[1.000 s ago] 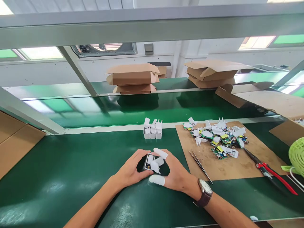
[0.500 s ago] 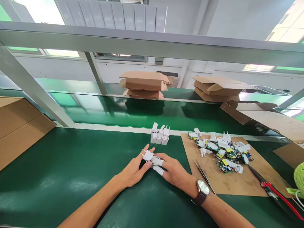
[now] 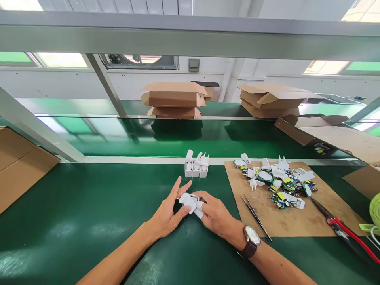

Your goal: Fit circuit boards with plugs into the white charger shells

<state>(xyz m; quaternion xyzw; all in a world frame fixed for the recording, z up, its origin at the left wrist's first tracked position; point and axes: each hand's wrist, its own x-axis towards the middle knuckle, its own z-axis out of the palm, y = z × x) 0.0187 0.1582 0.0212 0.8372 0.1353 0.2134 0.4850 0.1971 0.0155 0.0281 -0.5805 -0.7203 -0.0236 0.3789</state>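
A white plug charger [image 3: 187, 201] is between my two hands above the green work surface. My left hand [image 3: 165, 217] pinches its left side, thumb on top, with two fingers stretched past it. On the right side, my right hand [image 3: 219, 215] grips it with fingers in white finger covers and wears a wristwatch [image 3: 252, 235]. The charger's pins are turned out of sight. Just beyond the hands stand three white charger cases [image 3: 196, 170] in a row, their lidlike tops raised and pins up on the right one.
A brown board [image 3: 255, 225] to the right carries a heap of circuit boards with white plug parts [image 3: 282, 178], tweezers [image 3: 255, 217] and red-handled pliers [image 3: 341, 227]. Cardboard boxes [image 3: 175, 99] sit on the back ledge; another carton [image 3: 23, 166] stands at left. A metal beam [image 3: 190, 39] crosses above.
The charger has been turned between my hands; its pins showed before, and now a smooth flat face is up. My view has tilted down slightly.
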